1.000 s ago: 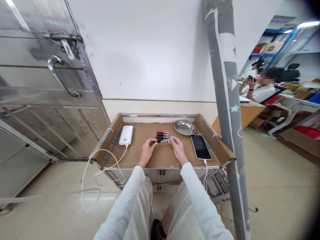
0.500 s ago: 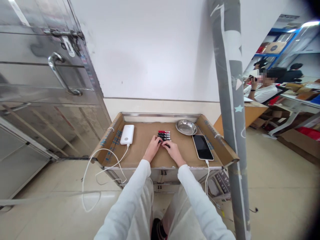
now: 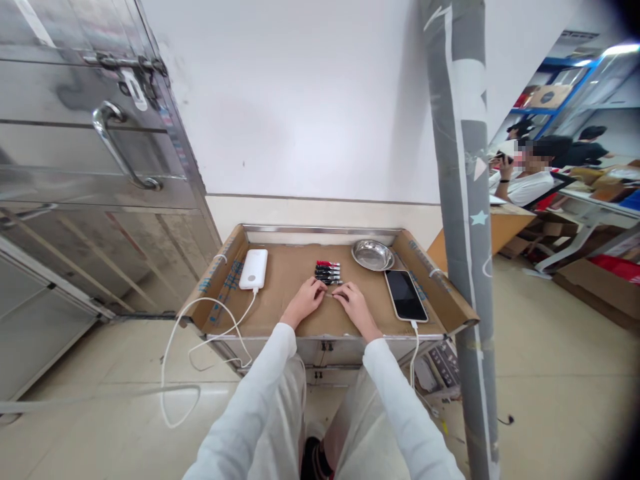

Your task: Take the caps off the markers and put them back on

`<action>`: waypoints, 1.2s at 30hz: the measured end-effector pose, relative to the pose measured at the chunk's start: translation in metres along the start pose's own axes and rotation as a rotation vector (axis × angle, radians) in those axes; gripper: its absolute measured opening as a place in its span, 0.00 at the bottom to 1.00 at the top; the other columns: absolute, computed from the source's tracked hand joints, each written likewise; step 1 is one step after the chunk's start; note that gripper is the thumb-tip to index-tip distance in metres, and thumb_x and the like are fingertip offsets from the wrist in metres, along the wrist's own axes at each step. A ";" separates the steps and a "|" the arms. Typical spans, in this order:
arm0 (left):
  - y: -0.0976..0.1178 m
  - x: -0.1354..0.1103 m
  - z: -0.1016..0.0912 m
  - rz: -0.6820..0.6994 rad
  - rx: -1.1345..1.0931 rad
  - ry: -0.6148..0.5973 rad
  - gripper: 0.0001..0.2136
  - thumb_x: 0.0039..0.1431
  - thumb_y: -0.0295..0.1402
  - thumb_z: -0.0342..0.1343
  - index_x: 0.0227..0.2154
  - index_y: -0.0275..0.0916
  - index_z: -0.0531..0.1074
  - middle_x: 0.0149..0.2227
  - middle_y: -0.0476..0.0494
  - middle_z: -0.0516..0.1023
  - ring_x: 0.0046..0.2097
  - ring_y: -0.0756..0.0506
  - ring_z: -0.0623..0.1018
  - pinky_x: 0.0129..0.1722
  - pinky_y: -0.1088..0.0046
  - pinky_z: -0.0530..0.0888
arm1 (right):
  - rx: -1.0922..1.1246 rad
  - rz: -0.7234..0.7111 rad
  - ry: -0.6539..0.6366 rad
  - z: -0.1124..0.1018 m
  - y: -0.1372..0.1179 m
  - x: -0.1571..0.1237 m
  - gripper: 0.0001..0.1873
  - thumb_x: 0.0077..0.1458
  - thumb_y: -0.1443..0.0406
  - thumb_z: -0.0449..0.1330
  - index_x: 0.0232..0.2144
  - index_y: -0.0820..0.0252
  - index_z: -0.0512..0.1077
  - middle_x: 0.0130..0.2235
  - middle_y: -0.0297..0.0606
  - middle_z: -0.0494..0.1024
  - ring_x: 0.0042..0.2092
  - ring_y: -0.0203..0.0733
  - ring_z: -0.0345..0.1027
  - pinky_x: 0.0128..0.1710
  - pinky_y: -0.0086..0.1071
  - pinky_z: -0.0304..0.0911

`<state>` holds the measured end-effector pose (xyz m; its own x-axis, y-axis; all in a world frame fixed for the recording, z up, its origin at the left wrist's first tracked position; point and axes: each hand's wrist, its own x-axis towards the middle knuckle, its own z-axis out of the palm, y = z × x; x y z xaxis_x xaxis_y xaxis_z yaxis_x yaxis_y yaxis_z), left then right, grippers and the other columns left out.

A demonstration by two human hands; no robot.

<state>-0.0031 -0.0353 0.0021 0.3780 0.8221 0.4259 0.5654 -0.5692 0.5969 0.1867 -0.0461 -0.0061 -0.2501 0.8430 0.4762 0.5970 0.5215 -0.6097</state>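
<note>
**A:** State the condition of each grip.

**B:** Left hand (image 3: 306, 300): fingertips drawn together. Right hand (image 3: 355, 302): likewise. Between them, both appear to pinch the ends of one thin item (image 3: 329, 295), too small to identify. Its location is the middle of the table (image 3: 285, 308), toward the near edge.

**A:** Adjacent parts?

**B:** A row of red and black pens (image 3: 328, 272), laid side by side just beyond the fingertips, toward the far edge.

**A:** Fault risks here?

**B:** Two. A slack pinch on so narrow a part could let it drop or roll toward the near edge. A knuckle pushed forward could knock the nearest pen out of line, since the left fingers sit close to it.

**A:** Outer positions?

**B:** Metal bowl (image 3: 373, 255): near the far right corner. Phone (image 3: 406, 295): just below the bowl, by the right edge. White power bank (image 3: 253, 269): toward the left edge. Its white cable (image 3: 245, 315) passes over the near edge; a snagged sleeve could drag the power bank.
</note>
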 end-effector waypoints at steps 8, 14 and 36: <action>0.004 0.001 0.000 -0.014 0.038 -0.041 0.05 0.61 0.33 0.50 0.38 0.41 0.69 0.40 0.44 0.69 0.42 0.46 0.73 0.47 0.66 0.70 | 0.016 -0.014 0.015 0.008 0.002 0.009 0.10 0.59 0.66 0.51 0.34 0.56 0.73 0.37 0.38 0.71 0.41 0.42 0.66 0.44 0.36 0.63; 0.003 0.005 0.001 -0.073 0.167 0.018 0.04 0.62 0.32 0.49 0.35 0.40 0.67 0.36 0.45 0.69 0.39 0.45 0.72 0.44 0.66 0.70 | -0.089 -0.030 0.017 0.008 -0.002 0.014 0.12 0.61 0.67 0.47 0.35 0.57 0.71 0.38 0.40 0.71 0.42 0.43 0.66 0.46 0.36 0.62; -0.002 0.015 -0.004 -0.265 0.333 0.281 0.07 0.58 0.23 0.44 0.38 0.38 0.63 0.40 0.40 0.70 0.40 0.43 0.73 0.41 0.66 0.69 | -0.390 0.138 0.212 0.016 0.007 0.013 0.19 0.57 0.73 0.43 0.47 0.66 0.67 0.49 0.53 0.70 0.50 0.49 0.63 0.51 0.43 0.57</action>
<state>-0.0016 -0.0223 0.0098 0.0046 0.8757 0.4829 0.8355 -0.2687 0.4793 0.1756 -0.0295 -0.0150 -0.0109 0.8346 0.5508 0.8661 0.2832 -0.4119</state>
